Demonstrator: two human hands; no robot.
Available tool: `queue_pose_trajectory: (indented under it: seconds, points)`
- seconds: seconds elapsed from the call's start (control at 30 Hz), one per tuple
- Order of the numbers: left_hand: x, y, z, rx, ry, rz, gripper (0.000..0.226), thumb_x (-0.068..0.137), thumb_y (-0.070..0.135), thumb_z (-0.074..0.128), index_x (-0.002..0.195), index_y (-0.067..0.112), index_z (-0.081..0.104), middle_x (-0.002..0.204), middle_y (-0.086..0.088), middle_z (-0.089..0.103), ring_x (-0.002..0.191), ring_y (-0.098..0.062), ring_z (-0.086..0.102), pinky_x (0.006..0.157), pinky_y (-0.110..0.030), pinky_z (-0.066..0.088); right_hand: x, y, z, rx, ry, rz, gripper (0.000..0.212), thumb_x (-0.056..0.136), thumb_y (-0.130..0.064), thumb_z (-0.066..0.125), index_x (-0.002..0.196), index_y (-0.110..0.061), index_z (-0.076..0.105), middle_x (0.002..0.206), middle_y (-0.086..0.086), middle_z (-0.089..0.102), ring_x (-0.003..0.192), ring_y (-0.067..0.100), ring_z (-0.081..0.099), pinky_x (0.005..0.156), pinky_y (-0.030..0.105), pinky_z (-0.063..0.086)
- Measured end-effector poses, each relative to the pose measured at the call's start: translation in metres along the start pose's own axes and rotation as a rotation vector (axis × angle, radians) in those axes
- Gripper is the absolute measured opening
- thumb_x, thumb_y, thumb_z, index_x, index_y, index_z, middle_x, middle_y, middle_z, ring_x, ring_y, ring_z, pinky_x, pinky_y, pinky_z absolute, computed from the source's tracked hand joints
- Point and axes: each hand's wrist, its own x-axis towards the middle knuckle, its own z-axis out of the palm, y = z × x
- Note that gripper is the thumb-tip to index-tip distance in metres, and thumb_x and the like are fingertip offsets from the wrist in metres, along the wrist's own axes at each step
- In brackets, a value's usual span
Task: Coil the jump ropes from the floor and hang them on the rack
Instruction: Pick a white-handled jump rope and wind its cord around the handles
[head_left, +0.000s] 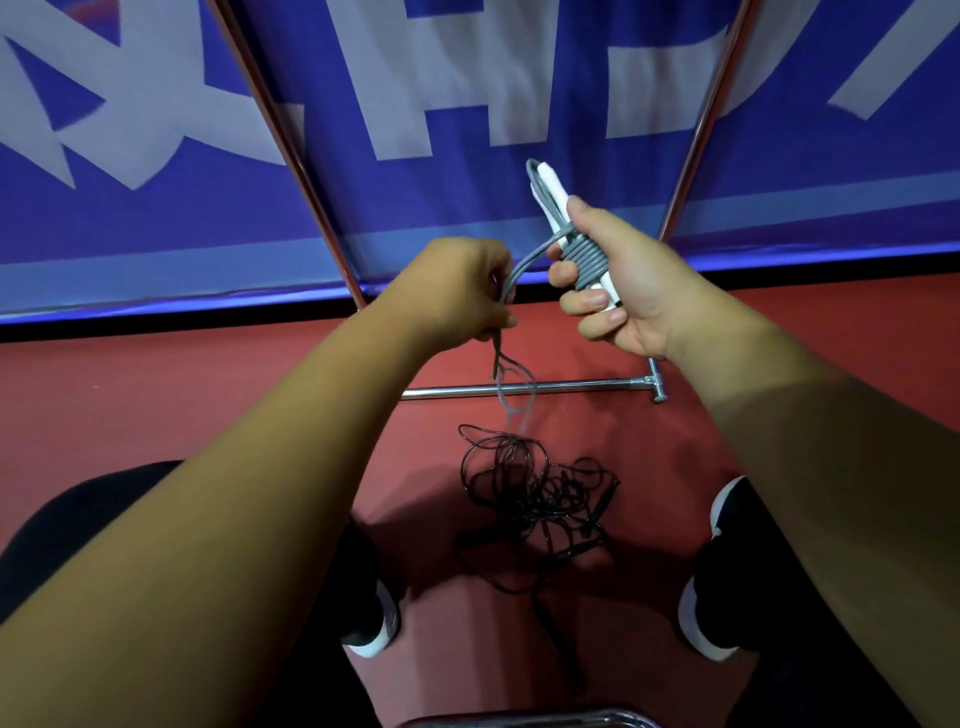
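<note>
The black jump rope (535, 493) is the bigger job. It's a loose tangle on the red floor (208, 395) between your shoes (374, 629). The cord is thin and looks light and floppy, so I'd bet it knots on itself if you yank it. There seems to be a dark handle at the pile's right edge. Grab that and feed the cord out from there.

The grey jump rope (589, 260) is up in front of you. Its cord is thicker but still soft enough to wrap snugly, and several turns sit tight around its white handles (550, 184). Your right hand (623, 280) is clenched round the handles and wraps. Your left hand (462, 286) pinches the doubled cord just beside it, with a short looped tail hanging below. Those handles look smooth, so hold over the wraps. Keep the left hand pulling too, or the turns will probably slacken.

On room, the blue banner (467, 218) is close ahead, behind the rack (291, 150). The rack's slanted poles rise either side of your hands, and its low crossbar (571, 387) lies on the floor just past the black pile. The grey tail dangles near that bar, so watch it doesn't snag.
</note>
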Motion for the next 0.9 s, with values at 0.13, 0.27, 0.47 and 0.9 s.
queue_pose_trajectory:
  seconds: [0.13,0.27,0.47,0.9]
  points:
    - [0.002,-0.005,0.010,0.058,0.267,-0.060,0.012,0.089,0.008,0.065,0.095,0.015,0.057,0.075,-0.008,0.070,0.056,-0.021,0.073,0.059,-0.039,0.061,0.000,-0.001,0.000,0.008,0.011,-0.022,0.037,0.100,-0.055,0.064,0.099,-0.020,0.056,0.075,-0.005,0.050,0.054,0.008,0.023,0.036,0.019,0.016]
    - [0.004,-0.004,0.008,-0.255,0.455,-0.180,0.008,0.100,0.011,0.054,0.104,0.007,0.059,0.083,-0.017,0.071,0.053,-0.023,0.074,0.050,-0.040,0.061,0.000,0.003,0.003,-0.087,0.004,-0.012,0.034,0.101,-0.050,0.064,0.101,-0.016,0.059,0.075,-0.004,0.050,0.052,0.009,0.025,0.039,0.019,0.015]
    - [0.007,0.007,-0.001,-0.937,0.293,-0.208,0.011,0.101,0.008,0.063,0.093,0.003,0.069,0.088,-0.012,0.066,0.088,-0.028,0.079,0.092,-0.041,0.063,0.006,0.007,0.004,-0.147,0.129,-0.063,0.031,0.102,-0.047,0.065,0.100,-0.017,0.061,0.073,-0.003,0.052,0.052,0.010,0.027,0.044,0.018,0.016]
    - [-0.007,-0.002,-0.012,-0.230,-0.240,0.078,0.019,0.086,0.037,0.085,0.089,0.019,0.079,0.088,0.005,0.078,0.084,-0.005,0.068,0.091,-0.027,0.054,0.008,0.003,-0.002,-0.090,0.211,-0.124,0.021,0.100,-0.036,0.063,0.107,-0.017,0.062,0.074,0.000,0.055,0.051,0.011,0.029,0.044,0.019,0.018]
